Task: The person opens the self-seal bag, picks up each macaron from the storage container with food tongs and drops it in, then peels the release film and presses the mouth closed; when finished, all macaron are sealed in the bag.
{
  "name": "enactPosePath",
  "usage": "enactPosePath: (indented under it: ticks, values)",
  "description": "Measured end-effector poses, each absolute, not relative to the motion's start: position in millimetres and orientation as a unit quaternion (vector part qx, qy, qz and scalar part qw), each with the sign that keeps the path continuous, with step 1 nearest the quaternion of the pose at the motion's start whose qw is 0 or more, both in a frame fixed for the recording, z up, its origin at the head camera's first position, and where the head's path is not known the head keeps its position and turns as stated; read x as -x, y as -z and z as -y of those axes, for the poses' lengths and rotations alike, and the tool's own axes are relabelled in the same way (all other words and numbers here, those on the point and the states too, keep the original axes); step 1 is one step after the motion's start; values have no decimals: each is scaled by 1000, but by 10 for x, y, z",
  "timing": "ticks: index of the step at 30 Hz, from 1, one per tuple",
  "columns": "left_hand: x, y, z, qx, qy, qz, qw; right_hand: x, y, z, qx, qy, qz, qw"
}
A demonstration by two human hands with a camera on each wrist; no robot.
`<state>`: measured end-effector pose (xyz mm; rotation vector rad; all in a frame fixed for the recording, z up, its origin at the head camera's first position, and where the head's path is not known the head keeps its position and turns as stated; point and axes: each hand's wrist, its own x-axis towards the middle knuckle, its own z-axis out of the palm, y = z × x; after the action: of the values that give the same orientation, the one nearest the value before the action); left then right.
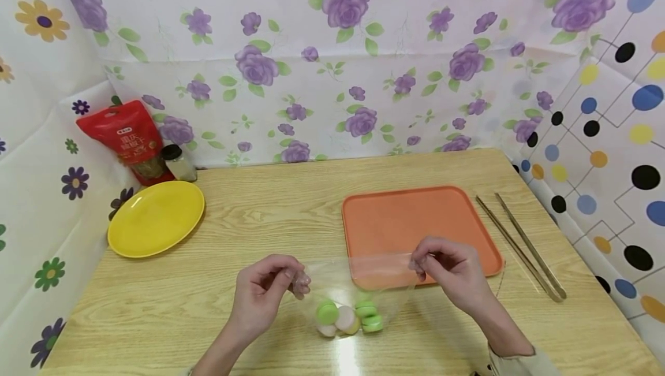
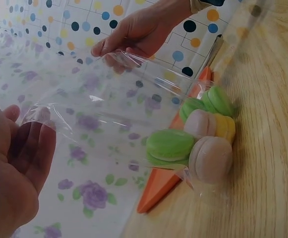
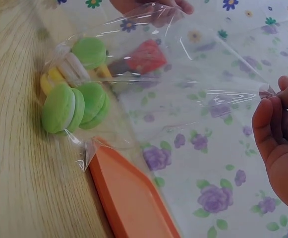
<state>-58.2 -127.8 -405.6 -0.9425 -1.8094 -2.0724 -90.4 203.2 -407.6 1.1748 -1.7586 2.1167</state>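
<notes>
Between my two hands hangs a clear plastic bag (image 1: pixel 332 283), its top edge stretched wide. My left hand (image 1: pixel 262 289) pinches one top corner, and my right hand (image 1: pixel 452 269) pinches the other between thumb and fingers. Several macarons lie at the bottom of the bag: a green macaron (image 2: pixel 169 146), a pinkish-white macaron (image 2: pixel 210 158) and a partly hidden yellow macaron (image 2: pixel 225 128) are among them. In the right wrist view, more green macarons (image 3: pixel 59 109) show through the film. The bag's lower end is at the wooden tabletop.
An orange tray (image 1: pixel 410 220) lies just beyond the bag, with metal tongs (image 1: pixel 525 249) to its right. A yellow plate (image 1: pixel 156 219) sits at the left. Behind it stand a red pouch (image 1: pixel 130 139) and a small black-capped jar (image 1: pixel 178 162), near the flowered cloth wall.
</notes>
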Motion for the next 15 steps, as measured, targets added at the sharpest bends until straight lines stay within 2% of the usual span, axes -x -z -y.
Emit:
enactPosePath:
  ticks: [5,11,15]
  values:
    - [606,4063,1280,330,696,627,117,894,4067,-2040,-387,-682,614,92]
    - [634,4082,1268,356,697,610,126,922,4075,-2054,-428,-658,608,118]
    - [645,4082,1270,370,706,593,112,936,4079,-2061,-449,-652,598,129]
